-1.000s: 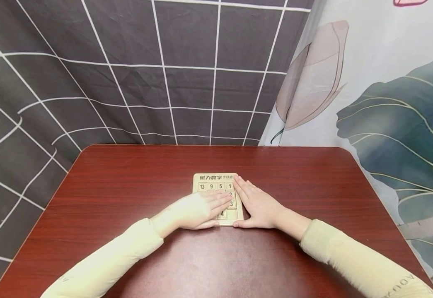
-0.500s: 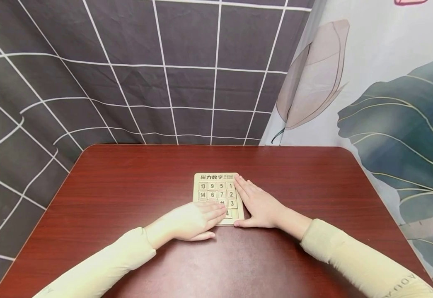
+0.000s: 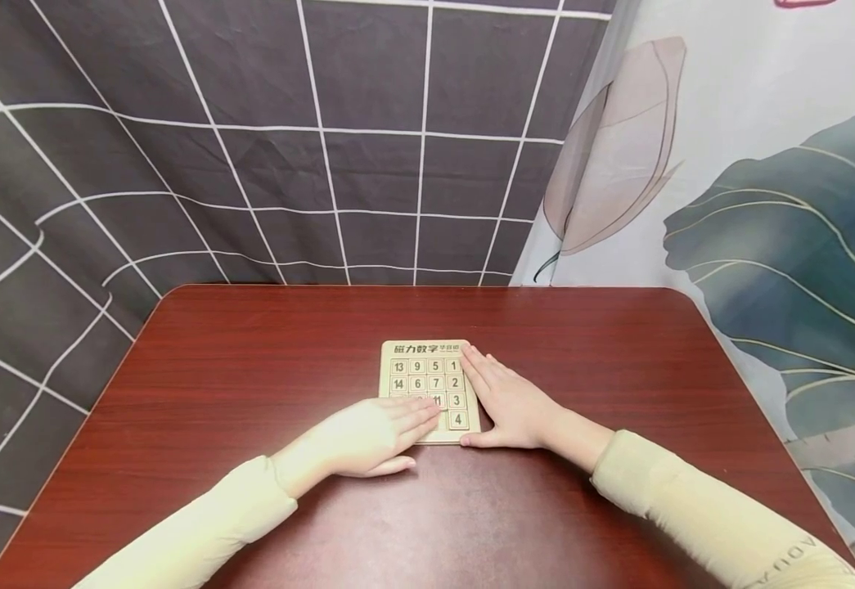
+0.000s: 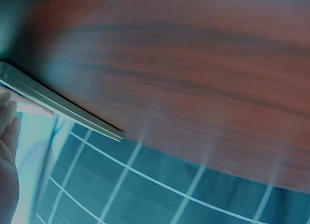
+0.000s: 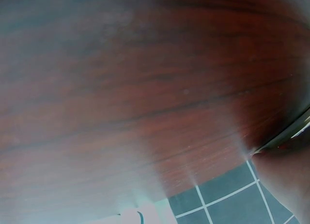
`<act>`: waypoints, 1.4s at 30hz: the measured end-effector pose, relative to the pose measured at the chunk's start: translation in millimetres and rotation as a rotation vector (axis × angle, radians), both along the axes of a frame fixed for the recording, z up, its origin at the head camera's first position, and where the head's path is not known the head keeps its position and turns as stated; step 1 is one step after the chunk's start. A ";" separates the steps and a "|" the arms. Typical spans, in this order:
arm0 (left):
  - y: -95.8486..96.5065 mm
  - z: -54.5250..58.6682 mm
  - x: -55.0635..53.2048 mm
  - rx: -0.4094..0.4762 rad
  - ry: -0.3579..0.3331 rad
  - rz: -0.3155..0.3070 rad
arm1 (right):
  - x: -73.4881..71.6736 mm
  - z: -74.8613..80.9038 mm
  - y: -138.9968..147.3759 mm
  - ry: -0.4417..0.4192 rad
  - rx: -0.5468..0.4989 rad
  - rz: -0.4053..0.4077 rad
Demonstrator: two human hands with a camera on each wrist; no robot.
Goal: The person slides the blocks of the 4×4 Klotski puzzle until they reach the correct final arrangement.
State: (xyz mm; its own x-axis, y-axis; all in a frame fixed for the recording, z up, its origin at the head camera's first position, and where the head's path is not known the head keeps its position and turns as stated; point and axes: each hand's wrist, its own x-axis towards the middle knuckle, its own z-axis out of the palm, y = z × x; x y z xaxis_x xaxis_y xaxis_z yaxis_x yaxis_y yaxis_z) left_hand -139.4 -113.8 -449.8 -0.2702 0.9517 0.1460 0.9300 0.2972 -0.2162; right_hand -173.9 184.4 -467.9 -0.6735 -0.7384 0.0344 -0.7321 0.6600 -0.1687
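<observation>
Two pale sleeves reach in from the near left and near right; the right one carries dark letters near the bottom edge of the head view. Between them lies the near part of the red-brown counter, shiny with light.

The left hand lies palm down over the near left part of the board, its fingers straight and together, its thumb apart on the near side. The fingertips overlap the 11 tile. The right hand rests along the board's right side, fingers straight, thumb spread to the near right corner; neither hand is clamped on anything.

The board lies flat on the counter, right between the hands. Its 4 tile sits at the near right, with the 3 tile next beyond it. What lies under the left hand is hidden. Farther on, one row reads 14, 6, 7, 2 and the farthest 13, 9, 5, 1, with printed characters beyond.

Past the counter's far edge hang a dark curtain with a white grid and, at right, a pale curtain with big leaf prints.
</observation>
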 end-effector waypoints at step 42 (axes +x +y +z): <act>-43.0 -3.8 23.9 0.071 0.049 0.064 | -1.2 -2.8 -0.2 -0.024 0.013 -0.012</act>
State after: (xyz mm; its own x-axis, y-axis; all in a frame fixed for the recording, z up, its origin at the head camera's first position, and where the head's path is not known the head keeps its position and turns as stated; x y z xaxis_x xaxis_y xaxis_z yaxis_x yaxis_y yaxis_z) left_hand -115.5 -156.8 -453.6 -0.3207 0.9195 0.2273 0.8976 0.3716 -0.2370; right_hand -175.1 184.2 -470.6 -0.6831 -0.7303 0.0085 -0.7197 0.6711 -0.1776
